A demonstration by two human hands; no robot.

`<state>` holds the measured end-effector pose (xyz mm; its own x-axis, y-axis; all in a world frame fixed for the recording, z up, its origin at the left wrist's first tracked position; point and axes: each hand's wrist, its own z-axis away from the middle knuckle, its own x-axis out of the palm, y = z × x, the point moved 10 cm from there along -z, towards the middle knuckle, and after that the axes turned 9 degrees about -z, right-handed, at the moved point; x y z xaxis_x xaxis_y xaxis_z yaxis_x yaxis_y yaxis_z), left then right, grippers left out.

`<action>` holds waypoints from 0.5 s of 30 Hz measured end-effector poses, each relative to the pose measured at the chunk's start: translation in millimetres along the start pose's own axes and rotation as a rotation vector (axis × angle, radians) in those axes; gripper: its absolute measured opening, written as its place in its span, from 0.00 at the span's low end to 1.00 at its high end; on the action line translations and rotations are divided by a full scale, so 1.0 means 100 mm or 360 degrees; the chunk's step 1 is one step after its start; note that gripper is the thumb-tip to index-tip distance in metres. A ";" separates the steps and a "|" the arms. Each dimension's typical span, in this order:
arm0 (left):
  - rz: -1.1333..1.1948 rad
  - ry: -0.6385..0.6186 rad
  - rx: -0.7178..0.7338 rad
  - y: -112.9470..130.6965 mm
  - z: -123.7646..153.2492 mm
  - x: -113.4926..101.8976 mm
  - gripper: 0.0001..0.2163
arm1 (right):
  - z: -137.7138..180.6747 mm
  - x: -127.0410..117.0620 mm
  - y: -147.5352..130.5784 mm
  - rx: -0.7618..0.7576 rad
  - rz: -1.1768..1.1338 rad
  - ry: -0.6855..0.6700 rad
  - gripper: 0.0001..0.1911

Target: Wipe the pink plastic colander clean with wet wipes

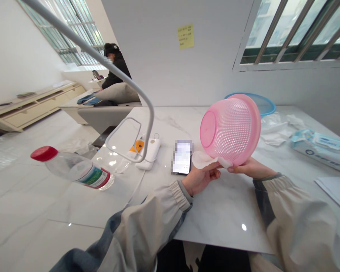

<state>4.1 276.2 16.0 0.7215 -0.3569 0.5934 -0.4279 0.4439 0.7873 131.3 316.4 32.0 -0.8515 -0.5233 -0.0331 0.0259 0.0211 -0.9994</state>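
A pink plastic mesh colander (pixel 230 130) is tilted above the marble table, its solid round base facing left. My right hand (pixel 245 169) holds it from below near the rim. My left hand (pixel 201 179) grips a white wet wipe (pixel 201 159) and presses it against the colander's lower edge. Part of the wipe shows on either side of my left fingers. The far side of the colander is hidden from this angle.
Around my hands lie a phone (pixel 183 156), a white device (pixel 150 153), a red-capped water bottle (pixel 78 169), crumpled wipes (pixel 274 131), a wet-wipe pack (pixel 320 151) and a blue basin (pixel 265 104). A white lamp arm (pixel 102 64) crosses the view. A person (pixel 116 68) sits far back.
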 end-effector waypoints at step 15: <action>-0.0307 0.0010 0.0240 0.12 -0.02 0.01 0.24 | -0.01 0.01 0.10 0.0012 0.0017 -0.0123 0.23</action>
<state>0.5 283.3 25.9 0.8007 -0.4180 0.4292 -0.3581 0.2405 0.9022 130.3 316.5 22.3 -0.8082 -0.5874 -0.0435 0.0389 0.0206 -0.9990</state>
